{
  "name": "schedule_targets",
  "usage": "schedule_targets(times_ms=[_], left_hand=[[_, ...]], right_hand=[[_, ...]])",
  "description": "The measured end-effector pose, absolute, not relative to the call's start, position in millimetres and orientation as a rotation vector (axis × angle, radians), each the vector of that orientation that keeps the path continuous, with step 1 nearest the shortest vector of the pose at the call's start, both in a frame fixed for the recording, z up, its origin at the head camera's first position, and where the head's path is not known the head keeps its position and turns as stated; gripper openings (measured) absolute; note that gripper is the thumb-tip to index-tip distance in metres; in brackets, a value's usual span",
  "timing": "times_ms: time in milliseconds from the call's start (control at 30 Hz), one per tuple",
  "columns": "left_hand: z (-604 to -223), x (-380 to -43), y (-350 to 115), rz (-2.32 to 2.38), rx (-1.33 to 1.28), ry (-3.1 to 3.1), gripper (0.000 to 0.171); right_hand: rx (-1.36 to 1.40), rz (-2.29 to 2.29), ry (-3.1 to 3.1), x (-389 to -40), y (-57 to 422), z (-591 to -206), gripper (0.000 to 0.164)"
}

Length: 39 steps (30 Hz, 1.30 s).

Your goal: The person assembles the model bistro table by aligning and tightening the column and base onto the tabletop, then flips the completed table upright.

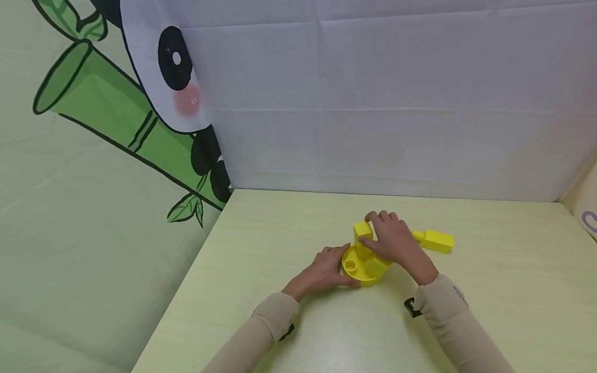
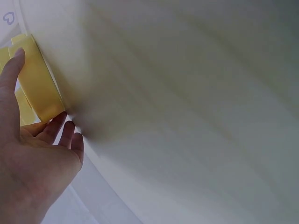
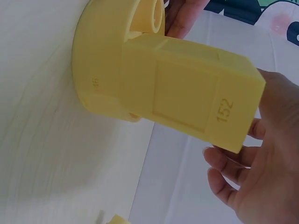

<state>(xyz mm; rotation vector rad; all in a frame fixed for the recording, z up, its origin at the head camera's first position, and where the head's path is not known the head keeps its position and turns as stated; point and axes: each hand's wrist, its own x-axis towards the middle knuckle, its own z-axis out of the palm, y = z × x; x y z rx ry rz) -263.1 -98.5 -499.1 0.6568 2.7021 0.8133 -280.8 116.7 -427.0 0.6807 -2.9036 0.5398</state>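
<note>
A round yellow base [image 1: 361,273] with a raised rim and a hollow round peg [image 1: 350,265] lies on the table. My left hand [image 1: 329,269] grips its left side, thumb at the near rim and fingers farther back. An upright yellow rectangular block [image 1: 363,231] stands on the base, and my right hand [image 1: 391,237] holds it between thumb and fingers. Beside it on the base is a second yellow block [image 1: 377,264], partly under the right hand. In the right wrist view a block marked 152 [image 3: 187,88] rises from the base [image 3: 100,60], hiding part of the right hand's grip.
Another yellow block [image 1: 437,241] with a round knob at one end lies on the table [image 1: 502,303] to the right. A pale cloth wall [image 1: 379,129] stands along the table's back edge, and a green printed cloth [image 1: 70,228] hangs at the left.
</note>
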Motion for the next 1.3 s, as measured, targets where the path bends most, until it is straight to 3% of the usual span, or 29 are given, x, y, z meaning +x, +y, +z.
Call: schedule_targets(times_ms=[200, 400, 600, 800, 967, 1300], left_hand=[[-501, -265, -97, 0.764, 0.685, 2.726, 0.105], [-501, -264, -98, 0.765, 0.686, 2.728, 0.105], [-500, -264, -98, 0.773, 0.682, 2.723, 0.105], [-499, -263, -98, 0.785, 0.666, 2.712, 0.104], [-500, -264, -97, 0.804, 0.664, 2.702, 0.104], [-501, -264, -98, 0.804, 0.665, 2.701, 0.103]], right_hand=[[0.621, 0.530, -2.920, -280, 119, -426, 0.055], [0.604, 0.472, -2.911, -278, 121, -426, 0.042], [0.550, 0.479, -2.913, -276, 124, -424, 0.048], [0.507, 0.421, -2.945, -276, 122, -426, 0.039], [0.449, 0.411, -2.954, -273, 123, -424, 0.045], [0.583, 0.455, -2.950, -271, 128, -428, 0.049]])
